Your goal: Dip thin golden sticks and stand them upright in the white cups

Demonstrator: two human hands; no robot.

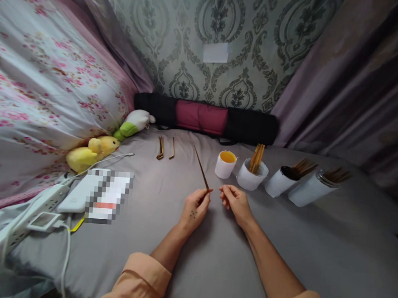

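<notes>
My left hand (195, 207) pinches the near end of a thin brown stick (201, 167) that slants up and away to the left over the grey bedsheet (165, 237). My right hand (235, 200) hovers just to its right, fingers curled together near the stick's end, with nothing that I can make out in them. Just beyond my hands stand a small white cup of yellow paste (225, 163) and a white cup of light sticks (252, 173). Two more white cups of darker sticks (280, 181) (310, 188) lean to the right.
Bent sticks (165, 148) lie farther back on the sheet. A black and maroon roll bag (206, 117) lies along the wall. Plush toys (91, 153), a white device (80, 195), a power strip (16, 227) and cables are at the left beside floral bedding (36, 87).
</notes>
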